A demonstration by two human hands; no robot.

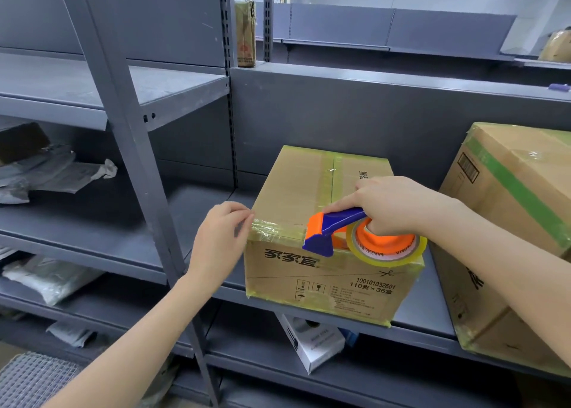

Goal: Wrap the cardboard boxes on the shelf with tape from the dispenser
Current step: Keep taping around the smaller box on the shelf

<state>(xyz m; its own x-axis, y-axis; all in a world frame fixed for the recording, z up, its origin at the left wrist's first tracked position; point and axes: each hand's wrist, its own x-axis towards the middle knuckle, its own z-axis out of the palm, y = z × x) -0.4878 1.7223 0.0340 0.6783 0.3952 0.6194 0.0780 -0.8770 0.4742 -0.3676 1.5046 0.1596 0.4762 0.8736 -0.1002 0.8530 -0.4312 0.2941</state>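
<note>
A: Your left fingertips [242,217] pinch the loose end of the clear yellowish tape [272,230] onto the near left top corner of the brown printed cardboard box [324,284] in mid-frame.

B: Your right hand [398,203] is clenched round the handle of the blue-and-orange tape dispenser [327,231], which lies on that box's front top edge, right of centre.

A: So I judge this strip half laid: it runs from your pinch to the cutter, with the rest of the edge to go. The box's other edges already shine with tape.

B: The larger green-striped cardboard carton [509,197] at the frame's right edge looks wrapped already. Both stand on the grey metal shelf [200,210].
</note>
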